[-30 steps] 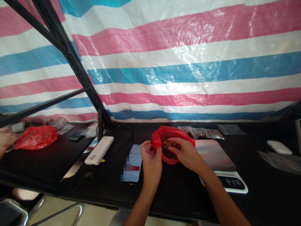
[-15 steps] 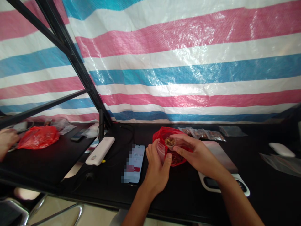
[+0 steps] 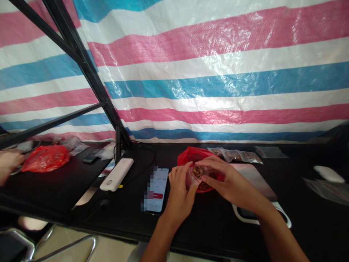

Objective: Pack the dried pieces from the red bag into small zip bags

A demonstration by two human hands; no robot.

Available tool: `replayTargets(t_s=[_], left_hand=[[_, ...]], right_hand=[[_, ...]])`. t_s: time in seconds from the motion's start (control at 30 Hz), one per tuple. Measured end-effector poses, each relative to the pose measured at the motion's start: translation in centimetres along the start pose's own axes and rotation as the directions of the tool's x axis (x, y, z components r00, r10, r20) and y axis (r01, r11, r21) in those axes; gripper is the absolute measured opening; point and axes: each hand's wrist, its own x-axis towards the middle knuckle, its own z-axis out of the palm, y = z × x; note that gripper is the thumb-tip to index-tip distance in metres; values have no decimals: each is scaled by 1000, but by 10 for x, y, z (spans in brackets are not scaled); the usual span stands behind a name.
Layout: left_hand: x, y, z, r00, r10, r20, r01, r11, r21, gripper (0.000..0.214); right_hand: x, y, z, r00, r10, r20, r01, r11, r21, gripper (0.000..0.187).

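My left hand [image 3: 180,194] is closed on a small clear plastic bag [image 3: 189,178], its mouth held between thumb and fingers. In my right hand [image 3: 234,182] is a small round cup [image 3: 197,171] of brown dried pieces, tilted toward the bag with its rim at the bag's mouth. Whether any pieces have dropped in, I cannot tell. Beneath both hands an open red plastic bag [image 3: 188,155] contains more brown pieces, partly hidden by my fingers. Right of it, under my right forearm, lies a white kitchen scale [image 3: 252,178] with a shiny plate.
Several small filled bags [image 3: 237,155] lie behind the scale, near an unfilled clear bag [image 3: 271,152]. More clear bags [image 3: 327,190] and a white rounded object [image 3: 329,174] are at right. Leftward are a phone [image 3: 159,187], a white power bank [image 3: 117,174], and another person's hand [image 3: 9,162].
My right hand has brought the cup down and against the clear bag's mouth. My left hand's fingers have drawn in closer around the bag and cup.
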Motion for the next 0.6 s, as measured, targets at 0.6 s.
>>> replayTargets(t_s=[0.6], left_hand=[[0,-2,3,993,-115,-18,112,987,-119,51]], right_hand=[[1,-5,5,979,-197,-59,179,957,-227,37]])
